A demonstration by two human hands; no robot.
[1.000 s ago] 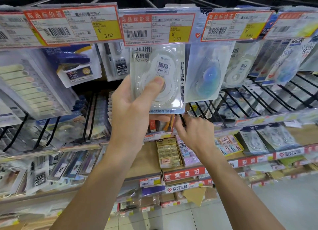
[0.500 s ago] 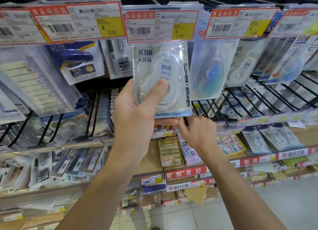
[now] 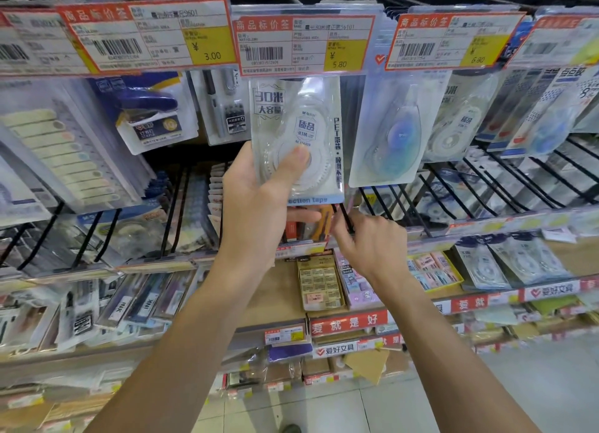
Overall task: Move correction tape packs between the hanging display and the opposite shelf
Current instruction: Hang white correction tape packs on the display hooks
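A clear correction tape pack (image 3: 296, 131) with a white dispenser inside hangs upright just under the 5.80 price tag (image 3: 304, 43). My left hand (image 3: 259, 205) grips it from the left, thumb across the front and fingers behind and under its bottom edge. My right hand (image 3: 372, 244) is lower right of the pack, with its fingertips curled at the end of a black wire hook (image 3: 345, 218). More correction tape packs (image 3: 392, 134) hang on the pegs to the right.
Price tags (image 3: 146, 34) run along the top rail. Stapler and pen packs (image 3: 152, 115) hang at left, and rows of black hooks (image 3: 486, 186) carry more packs at right. Eraser boxes (image 3: 321, 283) sit on the shelf below, with the tiled floor (image 3: 534, 384) at lower right.
My left hand has lifted the pack slightly closer to the price tag. My right hand has stayed at the black hook below it.
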